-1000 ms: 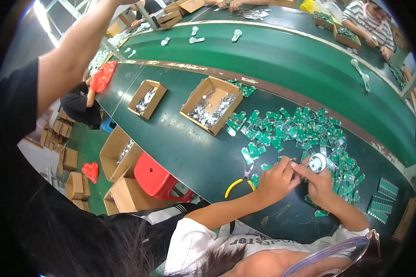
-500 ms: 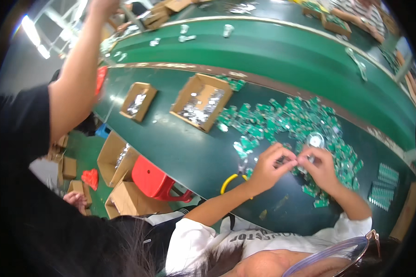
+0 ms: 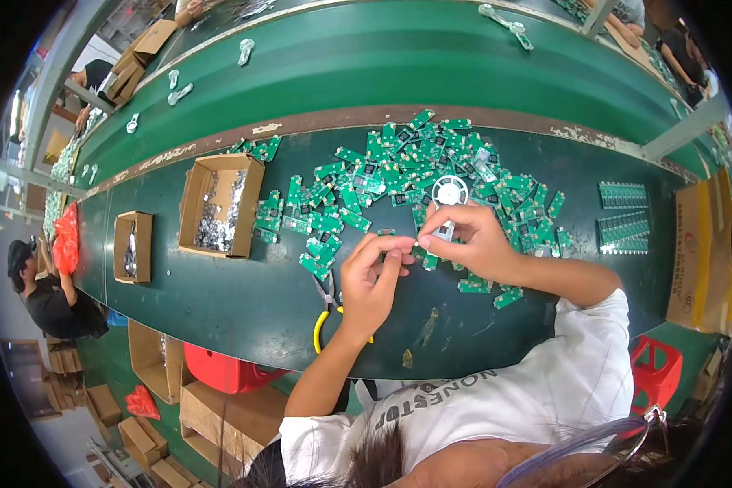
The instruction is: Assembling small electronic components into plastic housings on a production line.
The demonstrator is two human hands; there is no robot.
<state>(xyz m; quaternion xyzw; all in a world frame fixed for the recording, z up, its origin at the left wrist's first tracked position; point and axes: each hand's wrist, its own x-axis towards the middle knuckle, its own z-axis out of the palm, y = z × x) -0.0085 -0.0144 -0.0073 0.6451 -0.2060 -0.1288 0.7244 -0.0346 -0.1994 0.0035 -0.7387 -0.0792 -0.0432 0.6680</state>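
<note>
My right hand (image 3: 473, 240) is closed around a white plastic part with a round spoked head (image 3: 450, 192), whose narrow body runs down under the fingers. Its thumb and index fingertip pinch together at a small pale bit beside my left fingertips. My left hand (image 3: 370, 281) has its fingers curled and pinched close to the right ones; whatever lies between them is too small to name. Under and beyond both hands spreads a loose pile of green circuit boards (image 3: 358, 175). Pliers with yellow handles (image 3: 320, 329) lie next to my left wrist.
An open cardboard box (image 3: 189, 203) of small shiny metal pieces and a smaller box (image 3: 120, 248) stand left. Panels of boards (image 3: 624, 232) lie right. Beyond the bench runs a green conveyor (image 3: 333, 65) with white parts. A red stool (image 3: 220, 370) and cartons are below left.
My view has turned, shifting the bench in the picture. The dark-sleeved arm close at left is gone; a person in black shows farther off. My hands remain together, fingertips pinched.
</note>
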